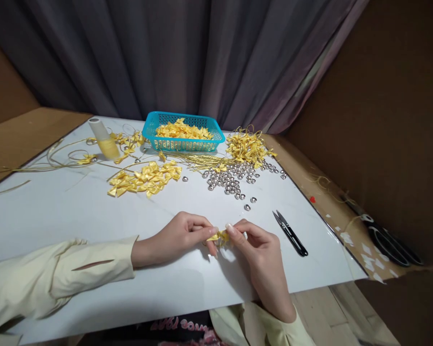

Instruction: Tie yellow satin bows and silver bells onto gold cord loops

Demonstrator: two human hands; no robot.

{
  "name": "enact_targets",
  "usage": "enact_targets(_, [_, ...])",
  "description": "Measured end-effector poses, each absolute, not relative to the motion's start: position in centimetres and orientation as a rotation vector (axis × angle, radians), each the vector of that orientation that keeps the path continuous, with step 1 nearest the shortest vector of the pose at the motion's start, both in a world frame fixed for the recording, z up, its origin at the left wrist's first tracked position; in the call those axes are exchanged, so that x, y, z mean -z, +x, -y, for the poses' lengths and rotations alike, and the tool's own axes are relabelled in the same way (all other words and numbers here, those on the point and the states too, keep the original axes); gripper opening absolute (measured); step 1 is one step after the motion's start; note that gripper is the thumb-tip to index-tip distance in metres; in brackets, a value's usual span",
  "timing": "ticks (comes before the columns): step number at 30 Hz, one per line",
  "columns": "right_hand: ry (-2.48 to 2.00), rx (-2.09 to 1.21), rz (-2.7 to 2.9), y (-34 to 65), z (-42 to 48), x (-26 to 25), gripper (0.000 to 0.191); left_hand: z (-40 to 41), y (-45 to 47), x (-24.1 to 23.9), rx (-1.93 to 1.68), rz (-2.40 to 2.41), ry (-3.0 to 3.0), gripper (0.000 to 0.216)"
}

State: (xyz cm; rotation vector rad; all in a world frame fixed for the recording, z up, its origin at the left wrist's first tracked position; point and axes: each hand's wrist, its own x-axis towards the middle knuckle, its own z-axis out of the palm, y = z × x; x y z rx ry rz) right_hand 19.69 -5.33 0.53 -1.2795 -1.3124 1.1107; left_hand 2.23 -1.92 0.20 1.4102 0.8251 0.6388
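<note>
Near the front of the white table, my left hand [187, 235] and my right hand [260, 250] meet over a small yellow ribbon bow [222, 236]. Thumb and fingers of each hand pinch one side of it. Part of the bow is hidden behind the fingertips, and I cannot make out whether a cord or bead is with it. Beyond the hands lie a heap of loose yellow bows [147, 178] and a scatter of silver beads [227, 180]. Black thread snips [290, 233] rest to the right of my right hand, blades pointing away.
A blue plastic basket [184, 143] of yellow bows stands at the back. Beside it are gold cords [198, 161] and a pile of bows with cord loops [247, 146]. A bottle with yellow contents [104, 139] stands at left. Black-handled scissors [386, 240] lie on the cardboard at right.
</note>
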Motion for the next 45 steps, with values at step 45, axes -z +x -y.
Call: enact_targets(45, [-1.391, -0.968, 1.396, 19.42, 5.25, -0.67, 0.027, 2.05, 2.41, -0.18, -0.597, -0.846, 1.418, 0.032])
